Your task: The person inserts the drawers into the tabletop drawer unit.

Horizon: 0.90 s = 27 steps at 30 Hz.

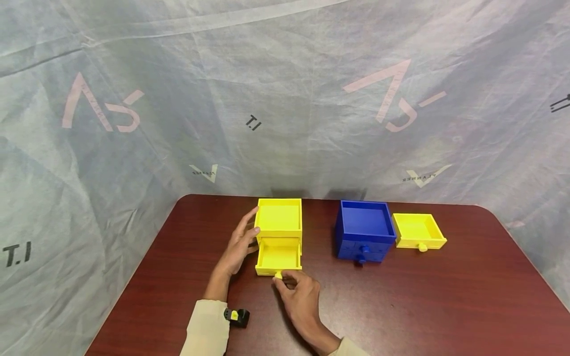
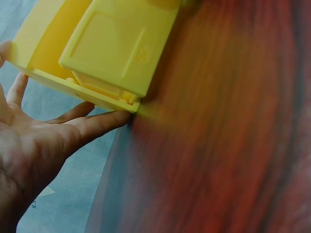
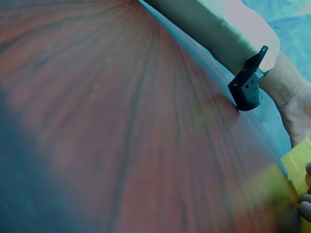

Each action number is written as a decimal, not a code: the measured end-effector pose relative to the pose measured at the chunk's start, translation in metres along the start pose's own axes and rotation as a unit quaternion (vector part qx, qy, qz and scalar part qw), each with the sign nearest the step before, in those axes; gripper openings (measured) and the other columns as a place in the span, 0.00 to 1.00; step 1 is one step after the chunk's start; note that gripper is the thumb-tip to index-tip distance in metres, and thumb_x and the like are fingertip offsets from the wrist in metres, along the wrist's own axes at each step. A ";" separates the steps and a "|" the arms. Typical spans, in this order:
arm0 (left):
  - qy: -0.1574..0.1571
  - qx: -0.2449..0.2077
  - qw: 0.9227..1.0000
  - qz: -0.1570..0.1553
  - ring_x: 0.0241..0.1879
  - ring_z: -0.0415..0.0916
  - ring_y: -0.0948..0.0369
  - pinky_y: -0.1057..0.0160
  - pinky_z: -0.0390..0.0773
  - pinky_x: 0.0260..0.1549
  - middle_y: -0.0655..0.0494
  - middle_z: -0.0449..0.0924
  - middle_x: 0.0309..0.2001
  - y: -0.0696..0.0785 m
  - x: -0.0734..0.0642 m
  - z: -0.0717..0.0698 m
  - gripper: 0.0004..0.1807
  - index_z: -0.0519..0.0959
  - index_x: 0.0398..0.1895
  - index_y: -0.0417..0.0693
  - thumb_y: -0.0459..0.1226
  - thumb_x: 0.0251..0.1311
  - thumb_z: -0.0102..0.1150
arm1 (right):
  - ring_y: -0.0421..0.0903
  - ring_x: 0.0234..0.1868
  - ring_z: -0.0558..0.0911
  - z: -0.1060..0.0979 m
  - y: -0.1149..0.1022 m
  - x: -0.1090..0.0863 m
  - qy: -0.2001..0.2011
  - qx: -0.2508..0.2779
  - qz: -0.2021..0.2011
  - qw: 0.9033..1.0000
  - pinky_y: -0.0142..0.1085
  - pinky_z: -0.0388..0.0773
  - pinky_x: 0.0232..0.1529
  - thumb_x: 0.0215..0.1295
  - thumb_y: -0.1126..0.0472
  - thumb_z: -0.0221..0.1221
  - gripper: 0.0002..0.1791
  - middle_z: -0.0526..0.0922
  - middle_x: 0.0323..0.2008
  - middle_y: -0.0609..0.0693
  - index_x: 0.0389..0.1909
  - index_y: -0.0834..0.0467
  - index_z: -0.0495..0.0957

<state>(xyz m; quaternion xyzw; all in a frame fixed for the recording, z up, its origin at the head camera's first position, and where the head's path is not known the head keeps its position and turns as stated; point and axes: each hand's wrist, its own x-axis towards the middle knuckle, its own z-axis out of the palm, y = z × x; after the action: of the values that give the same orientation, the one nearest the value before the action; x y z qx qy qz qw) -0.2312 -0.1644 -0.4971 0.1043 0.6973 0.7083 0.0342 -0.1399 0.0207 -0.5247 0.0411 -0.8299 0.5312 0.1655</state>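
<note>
- Right hand [image 1: 303, 296] has its fingers curled, thumb and forefinger pinching the small knob [image 1: 278, 275] on the 6 o'clock face of a yellow drawer [image 1: 266, 271].
- Left hand [image 1: 238, 249] lies at 9 o'clock of the yellow box [image 1: 279, 217], fingers spread and nearly straight, touching its side without wrapping round it.
- That drawer juts part-way from the box toward 6 o'clock, over the table [image 1: 401, 306].
- To slide it well, I would move the knob straight along the 12-to-6 line; drifting toward 5 or 7 could make the drawer bind.
- Left-hand pressure should be just enough to stop the box skidding or turning; a light pinch on the knob ought to do.
- Only the head view shows the blue box [image 1: 367, 242] at 3 o'clock from the yellow one, and just beyond it a loose yellow drawer [image 1: 407, 244].
- Left wrist view adds fingertips meeting the box's edge and a small raised mark [image 2: 141, 53] on a yellow face, hidden from above.
- Right wrist view shows mostly table, the left cuff [image 3: 233, 39] with its black wrist camera [image 3: 247, 87], and fingertips at a yellow corner toward 4 o'clock; most of the pinch is cut off there.
</note>
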 end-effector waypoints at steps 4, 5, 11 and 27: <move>-0.003 0.001 1.000 0.003 0.60 0.70 0.39 0.32 0.67 0.56 0.38 0.58 0.68 0.001 0.000 0.000 0.30 0.56 0.77 0.73 0.46 0.75 0.48 | 0.37 0.27 0.86 0.001 0.000 0.001 0.006 0.003 -0.005 1.000 0.29 0.81 0.29 0.50 0.64 0.75 0.07 0.87 0.29 0.46 0.30 0.56 0.88; -0.003 0.002 1.000 0.004 0.60 0.70 0.39 0.32 0.67 0.55 0.38 0.58 0.68 0.001 0.000 0.000 0.30 0.56 0.77 0.73 0.46 0.75 0.48 | 0.38 0.27 0.86 0.001 0.000 0.001 0.008 0.003 -0.006 1.000 0.29 0.81 0.29 0.49 0.64 0.76 0.07 0.87 0.29 0.46 0.30 0.57 0.88; 0.000 0.002 1.000 0.005 0.60 0.70 0.38 0.31 0.67 0.55 0.37 0.59 0.68 0.002 -0.001 0.000 0.30 0.56 0.77 0.71 0.46 0.75 0.48 | 0.37 0.27 0.85 0.002 0.000 0.003 0.003 0.007 0.006 1.000 0.27 0.80 0.29 0.49 0.64 0.76 0.07 0.88 0.29 0.47 0.30 0.57 0.88; 0.001 -0.013 1.000 0.003 0.58 0.71 0.39 0.31 0.68 0.54 0.37 0.59 0.68 0.001 0.000 0.000 0.31 0.55 0.78 0.68 0.44 0.75 0.49 | 0.37 0.27 0.85 0.003 -0.001 0.004 0.008 0.016 0.025 1.000 0.28 0.80 0.28 0.49 0.63 0.76 0.07 0.87 0.27 0.46 0.29 0.56 0.87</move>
<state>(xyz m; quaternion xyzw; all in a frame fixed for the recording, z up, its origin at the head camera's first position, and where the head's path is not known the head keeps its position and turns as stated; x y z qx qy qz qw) -0.2308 -0.1642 -0.4964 0.1047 0.6882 0.7172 0.0327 -0.1444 0.0181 -0.5237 0.0189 -0.8209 0.5486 0.1578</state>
